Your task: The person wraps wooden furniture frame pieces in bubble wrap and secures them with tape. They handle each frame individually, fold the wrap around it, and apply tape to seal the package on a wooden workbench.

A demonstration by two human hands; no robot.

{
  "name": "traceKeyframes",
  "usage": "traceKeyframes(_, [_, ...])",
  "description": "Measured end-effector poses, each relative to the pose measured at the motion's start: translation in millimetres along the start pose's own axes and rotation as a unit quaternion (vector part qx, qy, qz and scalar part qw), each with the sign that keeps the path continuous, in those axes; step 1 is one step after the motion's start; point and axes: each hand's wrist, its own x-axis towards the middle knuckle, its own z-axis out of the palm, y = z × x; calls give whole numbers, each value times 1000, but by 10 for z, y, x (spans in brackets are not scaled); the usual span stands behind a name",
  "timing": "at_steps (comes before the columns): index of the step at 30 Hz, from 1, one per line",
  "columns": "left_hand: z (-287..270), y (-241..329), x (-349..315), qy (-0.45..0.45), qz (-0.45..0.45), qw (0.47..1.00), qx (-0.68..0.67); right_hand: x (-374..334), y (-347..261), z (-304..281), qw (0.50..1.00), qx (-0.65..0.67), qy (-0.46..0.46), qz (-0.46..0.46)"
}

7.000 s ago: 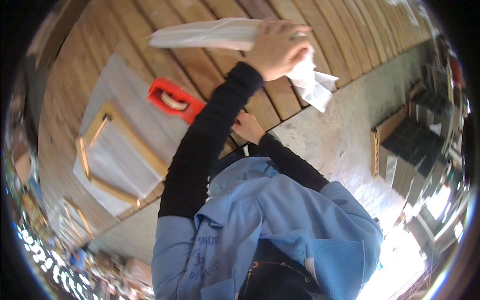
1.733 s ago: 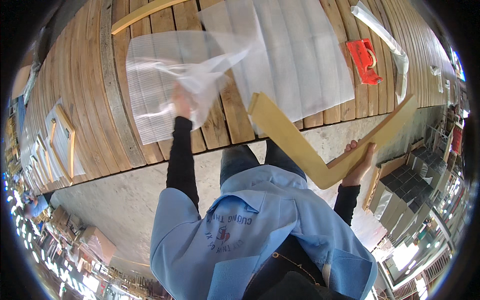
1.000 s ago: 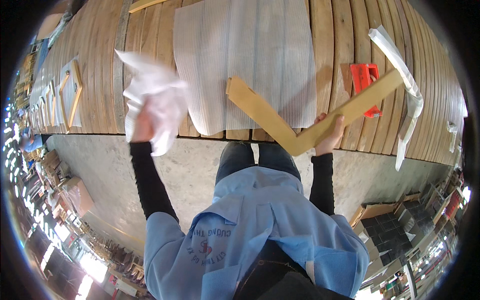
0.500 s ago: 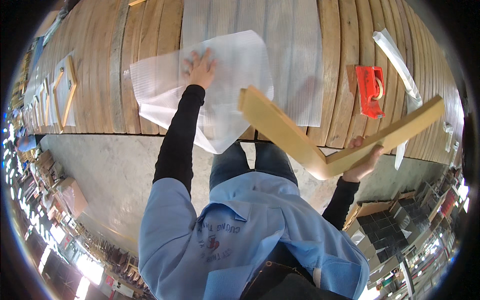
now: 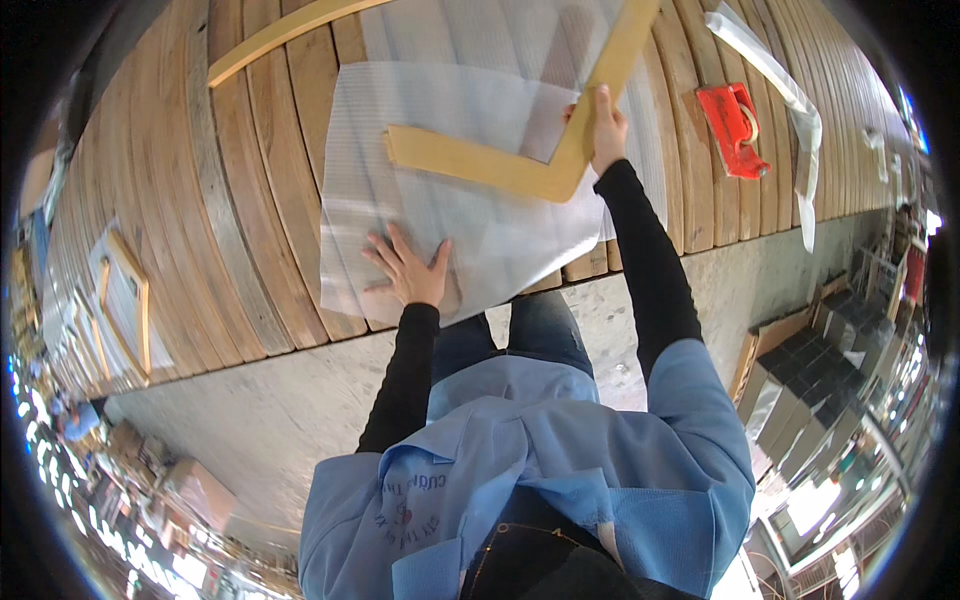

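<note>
We have the V-piece [image 5: 470, 168] above the sheet [image 5: 365, 210], just beyond our left hand [image 5: 408, 270]; can't tell whether it touches the sheet. Right hand [image 5: 605, 135] is the nearer one, closed around the longer limb just past the corner. That limb runs up and right, away from the body; the shorter limb points left, roughly across the body, its end beyond the left hand. Hands well apart: left is palm down, fingers spread on the sheet, not touching the V-piece.

Materials: V-piece is smooth, pale yellow wood, flat-faced, with a blunt corner. Sheet is thin, translucent white, finely ribbed, over the slatted brown desk [image 5: 265, 190]. Hard red tape dispenser [image 5: 725, 130] and a crumpled whitish strip [image 5: 770, 70] lie right; a wood bar [image 5: 285, 38] lies upper left.
</note>
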Motion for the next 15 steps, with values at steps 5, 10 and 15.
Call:
traceKeyframes(5, [-131,-21,51,-65,-65,996,4,445,31,25,932,-352,73,-50])
traceKeyframes(10, [-354,579,393,98,157,980,-78,327,-195,95,857,-491,148,-37])
traceKeyframes(15, [-684,1996,1540,74,436,879,-180,56,-188,-54,859,-456,211,-96])
